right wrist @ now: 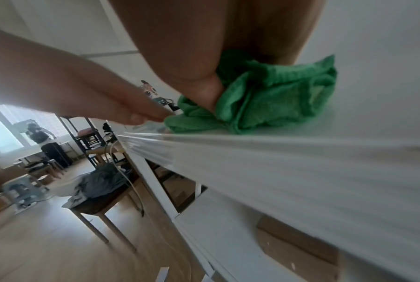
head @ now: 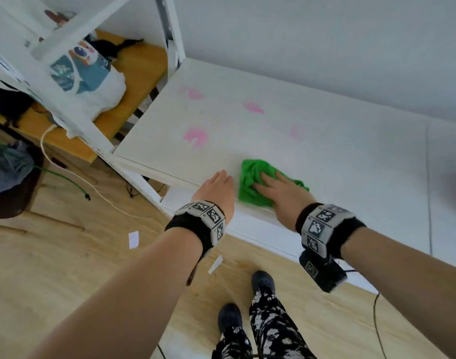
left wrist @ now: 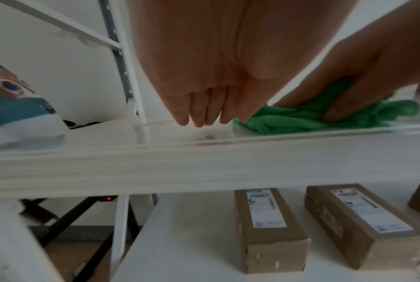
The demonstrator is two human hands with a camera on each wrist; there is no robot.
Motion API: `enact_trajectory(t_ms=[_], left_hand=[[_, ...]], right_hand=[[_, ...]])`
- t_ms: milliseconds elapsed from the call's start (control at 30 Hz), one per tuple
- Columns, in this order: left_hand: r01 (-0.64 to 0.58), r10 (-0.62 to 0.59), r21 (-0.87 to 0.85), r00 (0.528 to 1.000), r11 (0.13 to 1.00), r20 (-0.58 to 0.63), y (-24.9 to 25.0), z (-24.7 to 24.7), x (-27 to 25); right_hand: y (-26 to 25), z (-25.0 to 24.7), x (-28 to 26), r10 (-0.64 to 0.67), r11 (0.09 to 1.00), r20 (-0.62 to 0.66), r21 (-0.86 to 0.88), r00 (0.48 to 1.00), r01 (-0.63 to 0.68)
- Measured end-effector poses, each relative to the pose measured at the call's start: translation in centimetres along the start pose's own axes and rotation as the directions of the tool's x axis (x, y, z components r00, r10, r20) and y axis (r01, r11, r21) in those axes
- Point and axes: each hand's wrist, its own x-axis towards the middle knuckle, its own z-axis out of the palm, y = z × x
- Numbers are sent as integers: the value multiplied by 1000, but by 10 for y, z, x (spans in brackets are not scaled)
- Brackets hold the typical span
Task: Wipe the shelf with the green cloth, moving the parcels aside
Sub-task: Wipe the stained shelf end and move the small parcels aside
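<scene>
The green cloth (head: pixel 255 182) lies bunched near the front edge of the white shelf (head: pixel 325 156). My right hand (head: pixel 276 189) is on top of it, fingers dug into the folds. In the left wrist view the thumb grips the green cloth (left wrist: pixel 300 118) from the side. My left hand (head: pixel 217 186) is just left of the cloth, with straight fingers (left wrist: pixel 199 116) touching the shelf at its front edge. Pink stains (head: pixel 195 137) mark the shelf further back. Brown parcels (left wrist: pixel 269 229) with white labels lie on the lower shelf.
A white frame post (head: pixel 74 112) rises at the shelf's left end. Beyond it a printed bag (head: pixel 87 76) sits on a wooden table (head: pixel 141 66). A dark bin bag (head: pixel 9 172), cables and paper scraps (head: pixel 133 239) are on the floor at left.
</scene>
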Motion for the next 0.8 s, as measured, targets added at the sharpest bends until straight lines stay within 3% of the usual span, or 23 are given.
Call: enact_trajectory(t_ms=[100,300,400,533,633,800], left_hand=[[-25,24,73,1000,997,9,12,-7,16],[-3,-16,278,998,960,65,28,-20,36],[8,-47,323,993,946,112,30,-18,42],[49,-83,296,991,954,104,27,-15,42],[36,-68,280,992,959,106,26,-17,38],[31,-53,220,994,975,98,20,-12,39]], right_hand=[[46,-6,3,29,996,9,87,1000,-30],[117,-53,46,342,940,-20,21,939,-342],[92,-64,61,306,952,-96,-5,947,-307],[32,-44,48,75,995,16,-72,997,-74],[41,-39,38,-9,1000,38,5,999,9],[106,-73,42,270,962,13,45,963,-270]])
